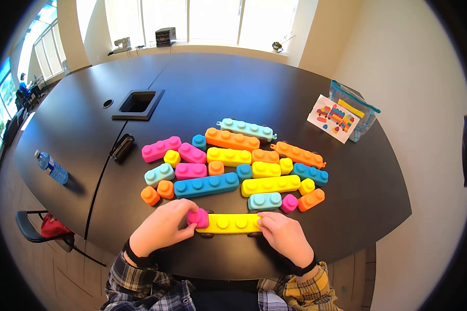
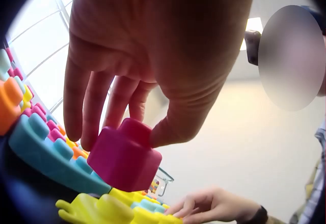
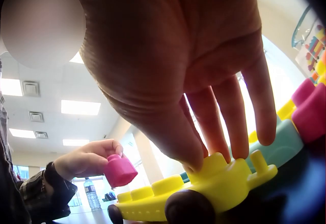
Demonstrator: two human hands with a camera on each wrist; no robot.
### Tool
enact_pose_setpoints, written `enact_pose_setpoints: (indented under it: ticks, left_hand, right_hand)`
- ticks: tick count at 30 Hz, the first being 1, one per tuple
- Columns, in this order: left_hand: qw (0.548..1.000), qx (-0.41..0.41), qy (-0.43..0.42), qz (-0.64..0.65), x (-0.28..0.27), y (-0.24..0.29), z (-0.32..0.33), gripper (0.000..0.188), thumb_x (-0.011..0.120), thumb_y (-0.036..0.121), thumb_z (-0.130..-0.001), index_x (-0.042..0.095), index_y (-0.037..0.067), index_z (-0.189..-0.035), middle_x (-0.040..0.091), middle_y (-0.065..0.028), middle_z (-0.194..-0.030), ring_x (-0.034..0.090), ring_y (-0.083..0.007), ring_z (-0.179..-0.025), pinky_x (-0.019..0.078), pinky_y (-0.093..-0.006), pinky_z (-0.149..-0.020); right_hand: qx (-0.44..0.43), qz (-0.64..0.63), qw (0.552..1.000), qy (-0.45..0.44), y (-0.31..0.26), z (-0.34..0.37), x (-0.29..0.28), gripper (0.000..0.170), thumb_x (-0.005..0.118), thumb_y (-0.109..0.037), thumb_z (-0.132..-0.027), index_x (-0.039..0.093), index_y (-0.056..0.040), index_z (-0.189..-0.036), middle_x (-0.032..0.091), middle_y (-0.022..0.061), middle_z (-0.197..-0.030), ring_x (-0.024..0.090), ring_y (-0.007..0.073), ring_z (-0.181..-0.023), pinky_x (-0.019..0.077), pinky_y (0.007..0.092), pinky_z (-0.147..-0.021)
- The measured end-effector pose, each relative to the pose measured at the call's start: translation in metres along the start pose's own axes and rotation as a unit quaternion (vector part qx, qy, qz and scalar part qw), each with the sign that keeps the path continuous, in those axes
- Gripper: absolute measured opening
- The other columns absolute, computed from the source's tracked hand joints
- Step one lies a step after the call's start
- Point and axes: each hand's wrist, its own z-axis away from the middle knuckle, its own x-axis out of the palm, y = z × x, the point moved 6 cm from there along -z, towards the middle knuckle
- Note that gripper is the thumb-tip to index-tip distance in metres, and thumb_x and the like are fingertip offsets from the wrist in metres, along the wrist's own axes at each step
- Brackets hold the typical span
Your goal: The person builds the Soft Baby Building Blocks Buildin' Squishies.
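My left hand [image 1: 163, 225] pinches a small pink block [image 1: 199, 218] between thumb and fingers. Its single stud points up, and in the right wrist view the block [image 3: 120, 171] hangs just over the far end of a yellow wheeled base [image 1: 232, 224]. That long, studded base stands on dark wheels [image 3: 189, 207] near the table's front edge. Thumb and fingers of my right hand [image 1: 287, 236] grip its right end stud, beside the yellow hitch peg [image 3: 261, 166]. The left end of the base shows bare studs under the pink block in the left wrist view.
Loose pink, orange, yellow and blue blocks lie just beyond the base, including a long blue block [image 1: 206, 185]. A light blue wheeled base [image 1: 246, 128] stands behind them. Farther off are a picture card [image 1: 333, 119], a clear bag [image 1: 366, 116], a water bottle [image 1: 52, 168] and a black case [image 1: 122, 147].
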Motion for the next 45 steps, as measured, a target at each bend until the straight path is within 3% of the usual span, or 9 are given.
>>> enact_pose_setpoints:
  ticks: [6,13,19,22,24,40,45]
  left_hand:
    - [0.998,0.065,0.003,-0.003,0.009,0.007,-0.004,0.03,0.078,0.006,-0.085,0.066,0.006,-0.112,0.073,-0.0106,-0.111,0.071,-0.0311,-0.102,0.058,-0.0392,-0.09]
    - [0.997,0.072,0.007,0.009,0.018,0.008,-0.009,0.032,0.079,0.007,-0.085,0.07,0.008,-0.116,0.072,-0.0091,-0.113,0.07,-0.031,-0.104,0.058,-0.0392,-0.092]
    - [0.998,0.063,0.02,0.003,0.018,0.009,-0.017,0.03,0.079,0.006,-0.084,0.071,0.007,-0.113,0.071,-0.009,-0.108,0.071,-0.0304,-0.098,0.0596,-0.0382,-0.086]
    - [0.999,0.042,0.011,0.018,0.021,0.008,-0.019,0.031,0.075,0.005,-0.085,0.069,0.006,-0.116,0.07,-0.0095,-0.111,0.068,-0.0314,-0.106,0.0571,-0.0404,-0.09]
    - [0.998,0.058,0.035,0.011,0.02,0.011,-0.019,0.031,0.079,0.004,-0.083,0.071,0.006,-0.112,0.071,-0.0102,-0.108,0.072,-0.0314,-0.098,0.0599,-0.0385,-0.084]
    - [0.998,0.02,0.009,0.052,0.021,0.009,-0.017,0.03,0.076,0.006,-0.088,0.07,0.005,-0.117,0.07,-0.0105,-0.112,0.071,-0.0334,-0.099,0.0595,-0.0391,-0.086]
    - [0.998,0.028,0.002,0.058,0.022,0.005,-0.018,0.03,0.077,0.005,-0.087,0.07,0.005,-0.117,0.07,-0.0097,-0.11,0.071,-0.0322,-0.099,0.059,-0.0383,-0.088]
  right_hand:
    - [0.005,-0.001,1.0,0.002,0.001,0.0,-0.002,0.011,0.075,-0.01,-0.089,0.07,-0.0058,-0.098,0.077,0.0074,-0.111,0.073,0.0307,-0.096,0.061,0.0397,-0.078]
    - [0.013,-0.002,1.0,0.008,0.0,0.001,-0.005,0.01,0.075,-0.011,-0.089,0.07,-0.0061,-0.096,0.076,0.007,-0.107,0.073,0.03,-0.092,0.0602,0.0398,-0.075]
    - [0.022,0.005,1.0,0.001,0.001,0.001,-0.007,0.01,0.077,-0.012,-0.088,0.07,-0.0063,-0.094,0.073,0.0061,-0.1,0.071,0.0294,-0.086,0.0586,0.0401,-0.07]
    - [0.033,0.007,0.999,-0.001,0.004,0.003,-0.006,0.011,0.077,-0.013,-0.088,0.07,-0.0066,-0.094,0.073,0.0049,-0.1,0.071,0.0288,-0.086,0.0586,0.0395,-0.07]
    - [0.037,0.004,0.999,0.0,0.006,0.004,-0.006,0.01,0.077,-0.013,-0.089,0.07,-0.0069,-0.094,0.073,0.0045,-0.1,0.071,0.0287,-0.085,0.0587,0.0387,-0.07]
    - [0.024,-0.022,0.999,0.016,0.011,0.0,-0.006,0.007,0.072,-0.012,-0.092,0.07,-0.0079,-0.097,0.071,0.0047,-0.1,0.07,0.0304,-0.083,0.0579,0.0406,-0.068]
    - [0.031,-0.025,0.999,-0.006,0.011,-0.002,-0.005,0.007,0.07,-0.011,-0.092,0.069,-0.0068,-0.097,0.071,0.0057,-0.103,0.07,0.0307,-0.089,0.0583,0.0417,-0.072]
